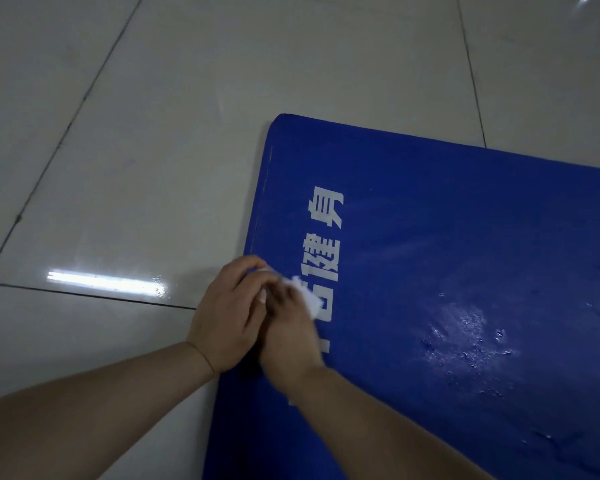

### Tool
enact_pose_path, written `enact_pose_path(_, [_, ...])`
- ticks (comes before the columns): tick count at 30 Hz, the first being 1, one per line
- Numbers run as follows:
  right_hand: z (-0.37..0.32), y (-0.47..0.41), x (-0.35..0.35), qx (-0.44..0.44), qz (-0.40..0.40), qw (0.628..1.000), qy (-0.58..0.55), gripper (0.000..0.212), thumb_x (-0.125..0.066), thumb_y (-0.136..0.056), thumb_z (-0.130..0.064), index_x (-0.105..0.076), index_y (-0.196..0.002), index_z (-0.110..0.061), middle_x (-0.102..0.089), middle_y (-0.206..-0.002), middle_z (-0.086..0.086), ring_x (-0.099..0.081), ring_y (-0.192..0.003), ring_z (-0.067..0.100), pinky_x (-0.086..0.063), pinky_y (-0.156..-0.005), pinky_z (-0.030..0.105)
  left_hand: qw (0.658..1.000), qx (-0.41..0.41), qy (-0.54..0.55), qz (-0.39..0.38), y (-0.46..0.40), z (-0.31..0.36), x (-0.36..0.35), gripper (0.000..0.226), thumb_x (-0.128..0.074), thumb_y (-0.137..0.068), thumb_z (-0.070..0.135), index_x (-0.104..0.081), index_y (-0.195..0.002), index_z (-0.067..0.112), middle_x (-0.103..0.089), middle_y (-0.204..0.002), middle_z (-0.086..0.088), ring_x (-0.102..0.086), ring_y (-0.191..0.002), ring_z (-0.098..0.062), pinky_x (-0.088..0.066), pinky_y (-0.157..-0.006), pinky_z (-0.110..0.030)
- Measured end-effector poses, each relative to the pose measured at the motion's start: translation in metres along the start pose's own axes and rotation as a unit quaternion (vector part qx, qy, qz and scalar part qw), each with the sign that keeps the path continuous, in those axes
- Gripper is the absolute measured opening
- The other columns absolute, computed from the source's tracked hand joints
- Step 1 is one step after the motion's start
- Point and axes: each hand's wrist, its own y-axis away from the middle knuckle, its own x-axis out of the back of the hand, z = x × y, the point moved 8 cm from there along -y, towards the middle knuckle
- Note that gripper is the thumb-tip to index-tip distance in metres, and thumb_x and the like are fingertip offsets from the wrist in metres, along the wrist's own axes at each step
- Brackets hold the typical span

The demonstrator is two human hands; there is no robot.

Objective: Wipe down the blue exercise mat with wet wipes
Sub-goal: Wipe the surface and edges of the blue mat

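Note:
The blue exercise mat [447, 258] lies flat on the tiled floor, filling the right half of the view, with white printed characters running along its left side. A white wet wipe [307, 295] sits bunched on the mat near that left edge. My right hand [286, 327] holds the wipe, its fingers curled over it, and looks blurred. My left hand [227, 311] lies close beside it at the mat's left edge, fingers curled towards the wipe's near end. Wet, shiny streaks show on the mat to the right of my hands.
Glossy grey floor tiles [153, 168] with dark grout lines surround the mat on the left and beyond it. A bright light reflection [104, 282] shows on the floor left of my hands.

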Motion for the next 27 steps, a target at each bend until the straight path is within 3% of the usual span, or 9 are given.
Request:
enact_pose_path(3, [-0.026,0.007,-0.005,0.08,-0.022,0.997,-0.001,0.03,-0.062,-0.073,-0.014,-0.07,-0.103,-0.015,-0.068,-0.106,0.007,-0.052,-0.116,0.025,-0.026,-0.113,0.041,0.999,0.031,0.007,0.003,0.002,-0.006,0.0,0.041,-0.033,-0.09,0.026,-0.063,-0.109,0.006,-0.051,-0.128,-0.009,-0.05,-0.114,-0.017,-0.041,-0.097,-0.031])
enact_pose_path(8, [0.024,0.049,-0.007,0.115,-0.086,0.989,0.038,0.06,-0.066,-0.081,-0.016,-0.048,-0.138,-0.018,-0.044,-0.146,0.002,-0.038,-0.137,0.019,-0.033,-0.112,0.035,0.999,0.05,0.009,0.004,0.007,-0.013,0.002,0.044,-0.032,-0.089,0.027,-0.063,-0.11,0.004,-0.051,-0.127,-0.009,-0.05,-0.113,-0.016,-0.037,-0.097,-0.025])
enact_pose_path(10, [0.059,0.07,0.001,0.056,-0.096,0.992,0.06,0.075,-0.078,-0.069,-0.013,-0.049,-0.137,-0.015,-0.047,-0.143,0.003,-0.046,-0.131,0.018,-0.039,-0.107,0.034,0.999,0.053,0.009,0.003,0.006,-0.014,0.003,0.042,-0.034,-0.09,0.025,-0.063,-0.109,0.003,-0.051,-0.127,-0.01,-0.051,-0.111,-0.017,-0.038,-0.096,-0.025])
enact_pose_path(12, [0.107,0.088,0.018,-0.059,-0.034,0.997,0.027,0.074,-0.078,-0.061,0.004,-0.058,-0.13,-0.014,-0.055,-0.136,0.007,-0.056,-0.121,0.021,-0.047,-0.1,0.035,0.997,0.069,0.013,0.01,0.003,-0.017,0.004,0.035,-0.038,-0.09,0.019,-0.063,-0.109,0.002,-0.051,-0.127,-0.01,-0.052,-0.11,-0.017,-0.039,-0.094,-0.028])
enact_pose_path(14, [0.149,0.104,0.033,-0.176,0.023,0.984,0.005,0.061,-0.071,-0.07,0.012,-0.061,-0.126,-0.009,-0.055,-0.135,0.012,-0.056,-0.12,0.028,-0.049,-0.096,0.041,0.996,0.083,0.015,0.022,0.001,-0.021,0.007,0.032,-0.041,-0.089,0.014,-0.062,-0.11,0.002,-0.05,-0.126,-0.01,-0.051,-0.109,-0.017,-0.04,-0.093,-0.029])
enact_pose_path(17, [0.161,0.107,0.032,-0.293,0.05,0.955,-0.006,0.045,-0.05,-0.095,-0.006,-0.046,-0.139,-0.011,-0.039,-0.149,0.006,-0.037,-0.137,0.026,-0.037,-0.109,0.041,0.995,0.092,0.01,0.035,-0.001,-0.026,0.01,0.024,-0.047,-0.092,0.002,-0.062,-0.11,0.001,-0.05,-0.124,-0.012,-0.051,-0.106,-0.017,-0.04,-0.09,-0.029])
enact_pose_path(20, [0.088,0.074,0.016,-0.195,0.025,0.98,-0.006,0.052,-0.056,-0.079,0.001,-0.051,-0.128,-0.014,-0.046,-0.132,0.008,-0.047,-0.121,0.029,-0.047,-0.089,0.038,0.993,0.108,0.014,0.054,-0.005,-0.03,0.014,0.023,-0.048,-0.091,-0.005,-0.061,-0.11,0.0,-0.052,-0.118,-0.013,-0.05,-0.1,-0.015,-0.037,-0.088,-0.021])
enact_pose_path(23, [-0.008,0.057,-0.007,-0.043,0.007,0.998,-0.042,0.051,-0.046,-0.083,-0.011,-0.048,-0.133,-0.023,-0.043,-0.14,0.003,-0.037,-0.131,0.027,-0.038,-0.1,0.041,0.992,0.11,0.012,0.065,-0.009,-0.03,0.017,0.022,-0.048,-0.092,-0.004,-0.061,-0.109,0.0,-0.053,-0.115,-0.014,-0.048,-0.098,-0.013,-0.035,-0.088,-0.019])
enact_pose_path(27, [-0.039,0.064,-0.017,0.029,-0.035,0.996,-0.07,0.063,-0.071,-0.072,-0.026,-0.053,-0.133,-0.023,-0.047,-0.144,0.0,-0.036,-0.138,0.02,-0.034,-0.109,0.04,0.991,0.12,0.006,0.06,-0.01,-0.033,0.02,0.022,-0.046,-0.094,0.001,-0.06,-0.11,0.002,-0.053,-0.116,-0.013,-0.049,-0.098,-0.014,-0.036,-0.089,-0.02])
